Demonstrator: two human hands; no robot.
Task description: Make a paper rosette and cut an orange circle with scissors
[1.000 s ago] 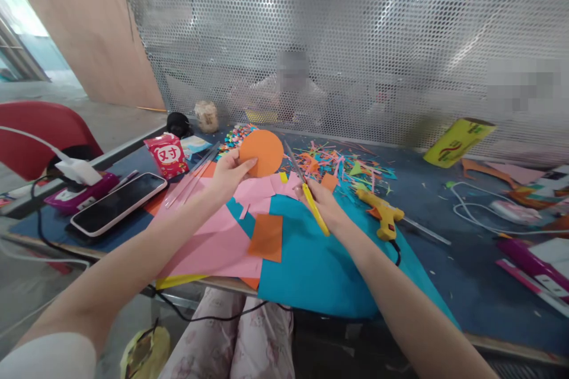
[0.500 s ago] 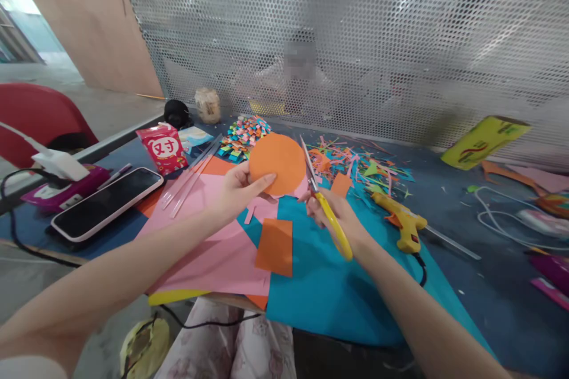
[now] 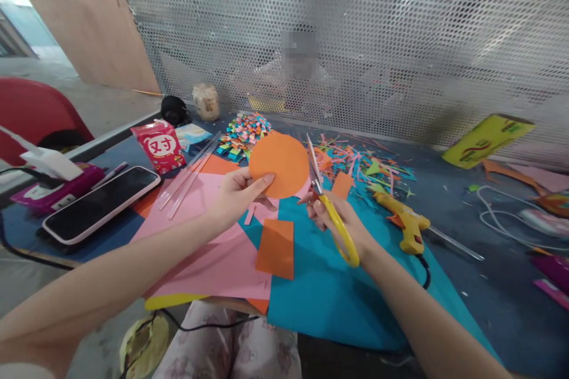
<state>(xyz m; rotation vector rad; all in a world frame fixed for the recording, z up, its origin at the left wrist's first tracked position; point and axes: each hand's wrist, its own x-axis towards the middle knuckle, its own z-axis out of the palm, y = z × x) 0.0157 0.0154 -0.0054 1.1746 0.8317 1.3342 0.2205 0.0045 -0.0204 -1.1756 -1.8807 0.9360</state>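
Note:
My left hand (image 3: 242, 192) pinches a round orange paper disc (image 3: 280, 163) at its left edge, thumb on top. In my right hand (image 3: 335, 216) is a pair of scissors (image 3: 341, 231) with yellow handles, its blades pointing up and away from me beside the disc's right edge. Under both hands lie pink paper (image 3: 204, 269) and a large blue sheet (image 3: 338, 308). A small orange rectangle (image 3: 275, 249) rests where these two meet, and another orange piece (image 3: 342, 185) lies behind my right hand.
Cut paper scraps (image 3: 373, 169) and a pile of coloured fringed paper (image 3: 244, 133) lie behind. To the right are a yellow glue gun (image 3: 411, 228) and a yellow tube (image 3: 486, 141). A phone (image 3: 102, 204), red packet (image 3: 159, 145) and clear glue sticks (image 3: 186, 180) sit left. A perforated metal screen (image 3: 377, 41) stands behind.
The scissors have shifted slightly right, and a small gap now shows between their blades and the disc. My left hand still holds the disc in about the same place.

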